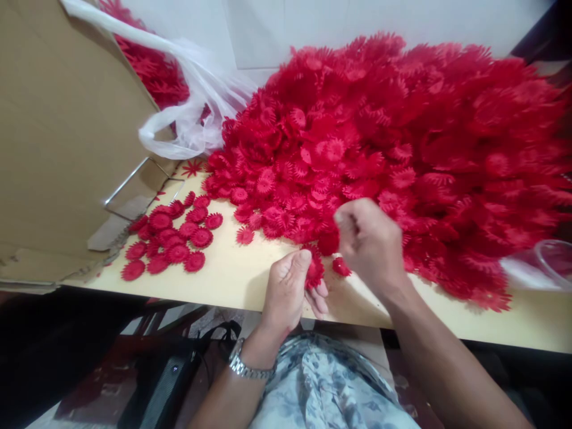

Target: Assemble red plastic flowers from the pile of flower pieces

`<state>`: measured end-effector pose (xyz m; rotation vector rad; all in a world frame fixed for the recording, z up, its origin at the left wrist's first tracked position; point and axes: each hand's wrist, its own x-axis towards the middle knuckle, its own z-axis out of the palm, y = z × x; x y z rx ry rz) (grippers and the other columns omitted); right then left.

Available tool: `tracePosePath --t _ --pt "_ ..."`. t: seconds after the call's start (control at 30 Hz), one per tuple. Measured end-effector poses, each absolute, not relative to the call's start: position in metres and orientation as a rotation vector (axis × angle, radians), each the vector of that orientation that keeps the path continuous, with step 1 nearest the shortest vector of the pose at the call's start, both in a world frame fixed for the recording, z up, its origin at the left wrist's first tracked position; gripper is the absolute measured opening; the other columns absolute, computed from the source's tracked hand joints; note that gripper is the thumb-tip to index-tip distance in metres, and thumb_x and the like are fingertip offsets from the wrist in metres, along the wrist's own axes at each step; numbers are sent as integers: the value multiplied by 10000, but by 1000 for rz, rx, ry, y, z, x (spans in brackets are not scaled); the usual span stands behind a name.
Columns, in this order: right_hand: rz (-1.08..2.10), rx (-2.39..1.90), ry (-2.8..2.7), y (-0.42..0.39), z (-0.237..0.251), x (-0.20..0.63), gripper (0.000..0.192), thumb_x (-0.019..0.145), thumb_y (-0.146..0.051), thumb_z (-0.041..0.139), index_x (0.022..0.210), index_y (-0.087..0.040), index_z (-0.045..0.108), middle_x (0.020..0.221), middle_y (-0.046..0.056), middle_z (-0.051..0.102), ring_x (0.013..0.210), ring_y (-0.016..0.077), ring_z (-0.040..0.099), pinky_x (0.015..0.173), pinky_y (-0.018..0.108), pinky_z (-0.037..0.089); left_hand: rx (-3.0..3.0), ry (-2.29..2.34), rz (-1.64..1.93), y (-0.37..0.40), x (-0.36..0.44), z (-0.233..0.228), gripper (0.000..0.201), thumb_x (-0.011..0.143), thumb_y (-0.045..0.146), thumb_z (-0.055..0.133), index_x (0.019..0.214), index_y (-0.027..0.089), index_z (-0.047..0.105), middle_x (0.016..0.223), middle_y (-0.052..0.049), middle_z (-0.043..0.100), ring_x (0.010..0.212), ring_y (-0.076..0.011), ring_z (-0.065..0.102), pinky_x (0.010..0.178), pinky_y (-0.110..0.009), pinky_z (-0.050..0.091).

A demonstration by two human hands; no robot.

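Observation:
My left hand (286, 289), with a metal watch on its wrist, grips a small red flower-shaped piece (315, 271) with a toothed edge between thumb and fingers. To its right and a little higher is my right hand (370, 247), its fingers curled into a pinch; what they hold, if anything, is hidden. Below the right hand a single red toothed piece (341, 266) lies on the pale table (236, 262). Just beyond both hands spreads a big heap of red flower-shaped cutouts (322, 161).
Several thicker red toothed discs (177, 252) lie in a group at the left. A cardboard box (58, 149) stands beside them, near a white plastic bag (196, 89) and a bent metal wire (127, 182). A clear plastic cup (554, 262) lies at the right edge.

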<state>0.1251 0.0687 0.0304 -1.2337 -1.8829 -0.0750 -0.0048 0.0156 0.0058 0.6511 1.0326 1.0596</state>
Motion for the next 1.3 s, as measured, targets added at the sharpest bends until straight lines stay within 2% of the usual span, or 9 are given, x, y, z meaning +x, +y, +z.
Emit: tracePosePath --t 0.13,0.27,0.5,0.7,0.8,0.97,1.07,1.17,1.3 --pt "-330 -1417 -1929 93 33 145 223 876 -162 411 773 -151 608 715 76 597 669 184 539 613 305 438 572 948 1073 15 -12 10 319 799 453 571 765 140 518 682 -50 690 379 -111 584 369 -217 499" --pt "-384 -1428 -2011 92 33 154 255 894 -200 420 988 -140 649 944 132 648 880 256 561 773 406 458 520 844 1048 15 -18 11 288 754 330 637 948 137 545 819 -74 713 476 -135 637 447 -254 543" --pt "137 -1211 -2055 65 30 147 196 893 -241 477 988 -206 644 986 93 642 909 216 608 780 371 497 612 975 1052 10 -18 2 268 747 382 638 692 149 517 524 21 613 268 -83 482 248 -168 364" --pt "663 -1053 -2098 43 32 134 158 893 -286 518 917 -180 633 823 46 652 764 145 602 664 261 474 704 1084 1028 10 -19 2 335 754 474 617 670 166 516 393 69 503 218 -44 375 225 -123 243" --pt "728 -1010 -2111 37 32 127 128 871 -291 555 903 -174 596 822 43 651 760 146 598 668 256 466 743 1129 1051 12 -18 1 362 757 495 613 641 160 536 381 81 458 229 -26 335 228 -116 221" --pt "648 -1073 -2190 35 35 120 55 815 -207 579 852 -183 546 753 15 612 677 136 559 602 240 434 726 1031 1110 11 -14 1 383 798 525 547 716 157 614 467 31 565 355 -98 516 321 -178 399" --pt "645 -1133 -2199 35 32 119 107 779 -209 619 853 -183 546 763 17 609 665 137 548 582 238 422 648 934 1098 10 -12 5 424 811 552 508 768 149 632 538 -3 621 460 -142 596 407 -226 474" --pt "655 -1157 -2150 35 25 119 141 766 -213 639 872 -185 551 765 14 604 681 140 557 579 230 417 582 879 1074 9 -10 7 455 788 579 521 753 136 619 545 -14 618 502 -156 617 453 -251 507" --pt "590 -1114 -2148 33 13 119 49 827 -177 549 868 -186 573 704 11 597 649 136 558 567 225 404 499 948 1080 8 -7 2 472 741 604 564 621 149 537 462 11 533 480 -153 592 468 -270 514"
